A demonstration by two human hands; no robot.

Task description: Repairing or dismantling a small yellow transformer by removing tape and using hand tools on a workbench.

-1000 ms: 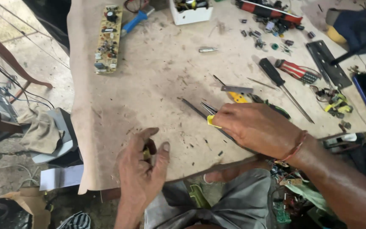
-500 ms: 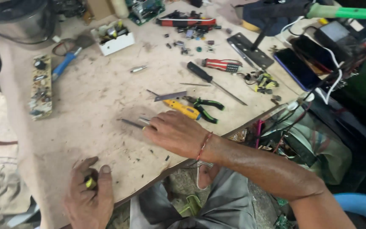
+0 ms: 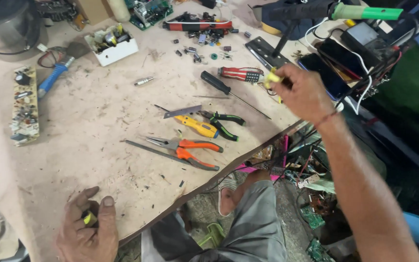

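Nearest, the left hand [image 3: 87,228] rests at the table [image 3: 98,126] edge, its fingers curled around a small yellow part [image 3: 89,219]. Farther out lie orange-handled pliers [image 3: 190,150] and a yellow-handled tool [image 3: 197,126]. Beyond, the right arm stretches forward, the right hand [image 3: 302,92] raised over the far edge, fingers pinching a small yellow piece [image 3: 272,77] beside a black-handled screwdriver [image 3: 229,91].
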